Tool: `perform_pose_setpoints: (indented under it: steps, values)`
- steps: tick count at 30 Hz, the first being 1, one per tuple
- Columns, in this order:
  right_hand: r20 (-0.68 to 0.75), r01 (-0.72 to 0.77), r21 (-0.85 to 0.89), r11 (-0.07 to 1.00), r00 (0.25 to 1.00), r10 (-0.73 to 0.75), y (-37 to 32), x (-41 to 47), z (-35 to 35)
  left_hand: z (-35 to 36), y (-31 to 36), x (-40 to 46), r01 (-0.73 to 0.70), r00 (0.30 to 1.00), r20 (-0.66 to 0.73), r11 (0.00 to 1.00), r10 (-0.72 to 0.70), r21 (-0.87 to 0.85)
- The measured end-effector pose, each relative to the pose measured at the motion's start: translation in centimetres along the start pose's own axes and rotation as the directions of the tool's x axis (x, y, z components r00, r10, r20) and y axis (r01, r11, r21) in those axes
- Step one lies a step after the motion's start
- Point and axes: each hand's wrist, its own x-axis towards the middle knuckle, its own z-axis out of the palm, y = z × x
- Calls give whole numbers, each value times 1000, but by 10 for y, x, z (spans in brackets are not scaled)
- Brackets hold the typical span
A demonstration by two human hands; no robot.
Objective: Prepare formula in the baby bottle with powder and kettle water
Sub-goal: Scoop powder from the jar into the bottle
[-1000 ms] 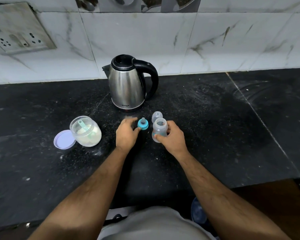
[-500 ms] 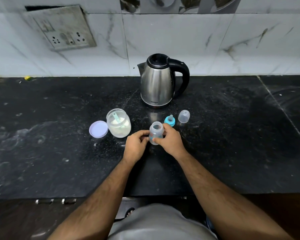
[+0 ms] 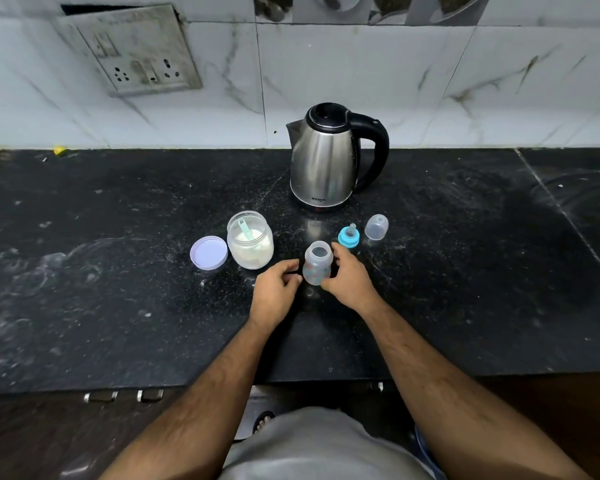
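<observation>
Head view: we are gripping open baby bottle [image 3: 317, 268] upright on tabletop [image 3: 118, 306], right hand [image 3: 349, 280] wrapping body, left hand [image 3: 274, 289] loose alongside, holding nothing. Looking light, slick plastic; holding mid-body seeming safest.

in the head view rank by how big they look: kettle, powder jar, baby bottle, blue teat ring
1. kettle
2. powder jar
3. baby bottle
4. blue teat ring
The bottle stands slightly nearer the camera than the jar, yet looks smaller.

One kettle [image 3: 323, 161], one bottle [image 3: 317, 268], one powder jar [image 3: 250, 244], one lid [image 3: 208, 252], two hands [image 3: 274, 292].
</observation>
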Motion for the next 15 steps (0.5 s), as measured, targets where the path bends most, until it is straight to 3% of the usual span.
perform_pose_setpoints:
  steps: [3, 6, 8, 15]
  values:
    - [-164, 20, -4, 1000, 986, -20, -3, -6, -8, -11, -5, -15, 5, 973, -231, 1000, -9, -15]
    - [-384, 110, 36, 993, 919, -88, -19, -9, -21, -23, -10, -21, -3, 883, -468, 996, -37, -86]
    - [-443, 170, 54, 984, 887, -129, -33, -9, -27, -30, -12, -18, -22, 832, -552, 991, -54, -130]
    - [-384, 262, 93, 961, 900, -208, -76, 5, -24, -62, -17, 29, 134, 921, -372, 991, -120, 13]
